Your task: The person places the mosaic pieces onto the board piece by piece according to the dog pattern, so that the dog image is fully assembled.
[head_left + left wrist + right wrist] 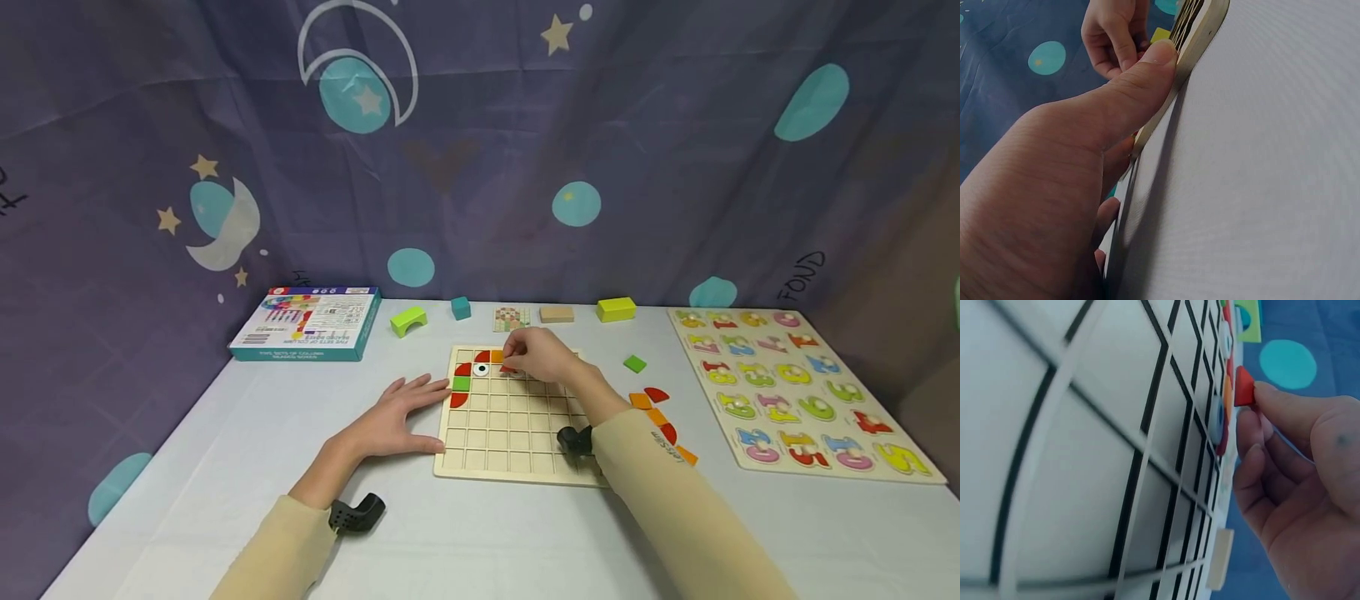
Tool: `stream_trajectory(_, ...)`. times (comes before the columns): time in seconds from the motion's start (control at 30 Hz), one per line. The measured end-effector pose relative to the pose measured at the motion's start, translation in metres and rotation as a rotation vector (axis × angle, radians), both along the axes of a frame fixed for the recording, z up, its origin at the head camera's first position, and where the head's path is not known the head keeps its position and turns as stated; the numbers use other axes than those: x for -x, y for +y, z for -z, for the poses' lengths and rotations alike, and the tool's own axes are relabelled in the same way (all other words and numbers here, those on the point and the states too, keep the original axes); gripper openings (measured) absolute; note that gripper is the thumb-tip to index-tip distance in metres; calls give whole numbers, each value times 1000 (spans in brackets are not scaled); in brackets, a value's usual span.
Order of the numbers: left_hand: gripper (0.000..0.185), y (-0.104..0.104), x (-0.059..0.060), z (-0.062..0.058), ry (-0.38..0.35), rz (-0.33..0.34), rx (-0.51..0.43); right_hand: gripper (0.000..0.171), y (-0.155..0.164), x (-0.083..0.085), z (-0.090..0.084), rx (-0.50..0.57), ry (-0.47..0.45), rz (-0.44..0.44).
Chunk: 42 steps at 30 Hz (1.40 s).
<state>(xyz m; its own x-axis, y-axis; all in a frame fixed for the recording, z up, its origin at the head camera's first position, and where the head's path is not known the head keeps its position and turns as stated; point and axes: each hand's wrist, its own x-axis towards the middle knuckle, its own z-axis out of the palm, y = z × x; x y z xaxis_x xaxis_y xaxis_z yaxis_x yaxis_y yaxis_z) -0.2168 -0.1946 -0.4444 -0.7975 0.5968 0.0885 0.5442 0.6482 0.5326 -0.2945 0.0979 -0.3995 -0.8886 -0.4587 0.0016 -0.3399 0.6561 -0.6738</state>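
A square wooden grid board (507, 435) lies on the table. In its upper left cells sit red quarter-circle tiles (459, 401), a green square tile (461, 383), an orange tile (497, 357) and a round eye tile (481, 369). My right hand (542, 357) is over the board's upper part, pinching a small red tile (1244, 386) between thumb and fingertips. Beyond that tile, the right wrist view shows a second eye tile (1217, 419). With fingers spread, my left hand (396, 417) touches the board's left edge, the thumb (1154, 59) at its rim.
Loose red and orange tiles (657, 416) lie right of the board, with a green tile (635, 363) above them. Behind stand several blocks, including a yellow one (616, 310), and a small pattern card (512, 318). A boxed set (306, 325) sits left, a number puzzle (806, 392) right.
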Motion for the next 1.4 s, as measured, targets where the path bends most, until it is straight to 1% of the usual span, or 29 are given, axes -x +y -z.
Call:
stream_trajectory(0.13, 85, -1, 0, 0, -1, -1, -2, 5, -9, 2, -1, -8, 0, -1)
stream_trajectory(0.3, 84, -1, 0, -1, -5, 3, -10, 5, -14, 3, -2, -65, 24, -36)
stream_trajectory(0.47, 84, 0, 0, -2, -3, 3, -7, 4, -15, 2, -2, -115, 25, -42)
stream_trajectory(0.7, 85, 0, 0, -3, -8, 1, -20, 4, -14, 2, -3, -138, 47, -61)
stream_trajectory(0.87, 85, 0, 0, -2, -14, 0, -24, 8, -15, 0, -1, -146, 69, -75)
stream_trajectory(1.0, 85, 0, 0, -1, -12, 2, -24, 8, -14, -1, -3, -137, 70, -79)
stream_trajectory(1.17, 85, 1, 0, -1, -13, 5, -19, 2, -8, -3, -9, -94, 37, -64)
stream_trajectory(1.4, 86, 0, -1, -1, -12, -9, -17, 7, 14, -5, -11, -23, 25, -49)
